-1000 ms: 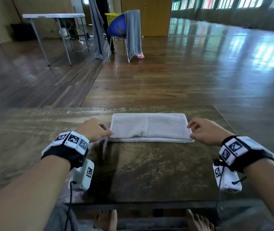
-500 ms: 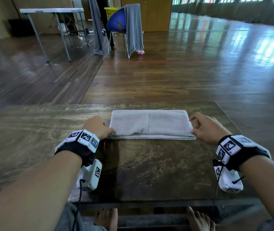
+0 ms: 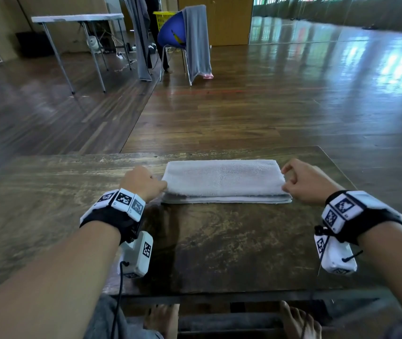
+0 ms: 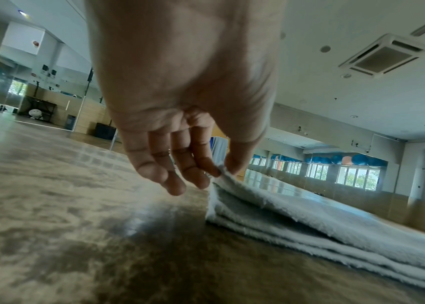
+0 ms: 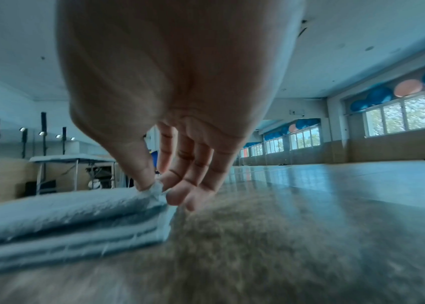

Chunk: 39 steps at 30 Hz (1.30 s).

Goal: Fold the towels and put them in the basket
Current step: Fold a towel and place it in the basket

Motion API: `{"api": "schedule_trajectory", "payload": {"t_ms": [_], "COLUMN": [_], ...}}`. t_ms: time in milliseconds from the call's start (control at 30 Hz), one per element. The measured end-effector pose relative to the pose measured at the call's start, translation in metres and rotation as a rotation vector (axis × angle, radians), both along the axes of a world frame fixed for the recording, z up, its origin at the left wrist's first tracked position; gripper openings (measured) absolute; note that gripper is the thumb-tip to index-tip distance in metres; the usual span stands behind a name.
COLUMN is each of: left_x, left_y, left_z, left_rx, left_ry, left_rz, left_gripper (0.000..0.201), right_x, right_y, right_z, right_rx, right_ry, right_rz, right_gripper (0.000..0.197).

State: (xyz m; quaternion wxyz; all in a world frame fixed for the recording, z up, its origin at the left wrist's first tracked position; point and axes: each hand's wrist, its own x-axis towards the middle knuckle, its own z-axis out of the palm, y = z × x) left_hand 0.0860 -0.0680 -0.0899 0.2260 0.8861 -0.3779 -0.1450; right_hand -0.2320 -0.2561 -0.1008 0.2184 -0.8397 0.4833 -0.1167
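1. Two bare feet (image 3: 162,319) under the counter's near edge, seen from the head view.
2. Two forearms reach forward over the counter (image 3: 219,245), one per side, each with a tagged wristband and a white camera unit slung below the wrist.
3. Left hand (image 3: 141,183): knuckles up, at the towel's left end. Grip: thumb and forefinger closed on the top layer's corner, lifting it slightly off the stack; the other three fingers (image 4: 172,181) hang loosely curled and clear of the cloth, tips just above the counter.
4. Right hand (image 3: 305,181): mirrored pose at the towel's right end. Grip: thumb and forefinger closed on the top corner, cloth bunched between the tips; remaining fingers (image 5: 180,193) curled down beside the stack edge.
5. Towel (image 3: 222,179): one, light grey, folded into a long flat rectangle, lying crosswise on the far half of the counter, between the hands. Wrist views show several stacked layers; exact count unclear.
6. Beyond the counter: wood floor, then one blue chair (image 3: 170,34) with a grey cloth (image 3: 197,37) draped over it.
7. One yellow basket (image 3: 164,17) behind the chair, well apart from the towel.
8. One folding table (image 3: 77,18) far left.
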Motion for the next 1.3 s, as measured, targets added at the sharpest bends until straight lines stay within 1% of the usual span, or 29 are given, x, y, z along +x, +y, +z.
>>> {"api": "schedule_trajectory", "payload": {"t_ms": [67, 100, 167, 233, 267, 300, 367, 433, 467, 500, 567, 633, 700, 800, 833, 900, 933, 967, 1033, 1067, 1100, 1167, 1200, 1233, 1300], "left_x": [0.0, 0.001, 0.001, 0.0, 0.0, -0.001, -0.003, -0.007, -0.009, -0.012, -0.017, -0.022, -0.028, -0.036, -0.037, -0.041, -0.044, -0.048, -0.058, -0.063, -0.066, -0.069, -0.07, -0.068, -0.062], "left_y": [-0.001, -0.001, -0.001, -0.001, -0.001, -0.002, -0.006, -0.01, -0.012, -0.015, -0.017, -0.018, -0.02, -0.024, -0.024, -0.024, -0.024, -0.024, -0.024, -0.025, -0.025, -0.025, -0.024, -0.023, -0.021], "left_z": [0.004, 0.005, 0.003, -0.002, -0.004, -0.006, -0.006, -0.005, -0.006, -0.007, -0.011, -0.013, -0.012, -0.003, 0.0, 0.006, 0.008, 0.009, 0.009, 0.007, 0.002, -0.01, -0.016, -0.022, -0.03], "left_rx": [-0.055, -0.054, 0.03, 0.123, 0.136, 0.115, -0.013, -0.138, -0.151, -0.139, -0.066, 0.027, 0.107, 0.217, 0.248, 0.267, 0.253, 0.214, 0.084, 0.041, 0.045, 0.173, 0.261, 0.334, 0.406], "left_ry": [0.023, 0.035, 0.05, 0.071, 0.067, 0.039, -0.073, -0.138, -0.157, -0.166, -0.138, -0.131, -0.2, -0.27, -0.272, -0.234, -0.216, -0.212, -0.214, -0.208, -0.195, -0.152, -0.124, -0.105, -0.111], "left_rz": [0.027, 0.029, 0.006, -0.01, -0.01, -0.011, -0.06, -0.217, -0.311, -0.388, -0.454, -0.454, -0.455, -0.439, -0.428, -0.417, -0.447, -0.504, -0.602, -0.638, -0.674, -0.721, -0.736, -0.748, -0.776], "left_gripper": [0.026, 0.027, 0.03, 0.03, 0.028, 0.026, 0.016, 0.004, 0.004, 0.006, 0.012, 0.02, 0.025, 0.023, 0.019, 0.02, 0.021, 0.02, 0.007, 0.014, 0.028, 0.06, 0.073, 0.083, 0.093], "right_x": [-0.005, -0.008, -0.012, -0.014, -0.013, -0.012, -0.007, -0.001, 0.003, 0.006, 0.013, 0.019, 0.023, 0.027, 0.028, 0.031, 0.032, 0.035, 0.045, 0.05, 0.055, 0.065, 0.068, 0.069, 0.067], "right_y": [-0.005, -0.007, -0.008, -0.007, -0.006, -0.006, -0.005, -0.002, 0.0, 0.003, 0.008, 0.012, 0.014, 0.019, 0.02, 0.024, 0.028, 0.032, 0.041, 0.047, 0.052, 0.061, 0.064, 0.066, 0.065], "right_z": [0.008, 0.011, 0.01, 0.004, 0.0, -0.003, -0.004, -0.001, 0.001, 0.002, 0.003, 0.002, 0.003, 0.012, 0.015, 0.02, 0.021, 0.021, 0.02, 0.018, 0.015, 0.005, 0.0, -0.005, -0.011], "right_rx": [0.015, 0.04, 0.085, 0.077, 0.052, 0.018, -0.053, -0.093, -0.085, -0.062, -0.008, -0.009, -0.054, -0.043, -0.028, -0.03, -0.072, -0.14, -0.26, -0.261, -0.217, -0.06, 0.018, 0.079, 0.152], "right_ry": [-0.029, -0.039, -0.001, 0.085, 0.118, 0.134, 0.104, 0.052, 0.043, 0.056, 0.159, 0.28, 0.345, 0.392, 0.41, 0.439, 0.433, 0.414, 0.323, 0.287, 0.274, 0.315, 0.366, 0.417, 0.463], "right_rz": [-0.002, 0.011, 0.048, 0.075, 0.082, 0.091, 0.125, 0.193, 0.235, 0.273, 0.331, 0.358, 0.364, 0.353, 0.356, 0.365, 0.355, 0.343, 0.371, 0.406, 0.447, 0.525, 0.552, 0.565, 0.568], "right_gripper": [0.028, 0.029, 0.029, 0.029, 0.029, 0.028, 0.028, 0.026, 0.024, 0.022, 0.022, 0.024, 0.024, 0.017, 0.018, 0.033, 0.041, 0.046, 0.042, 0.045, 0.059, 0.087, 0.095, 0.1, 0.101]}}
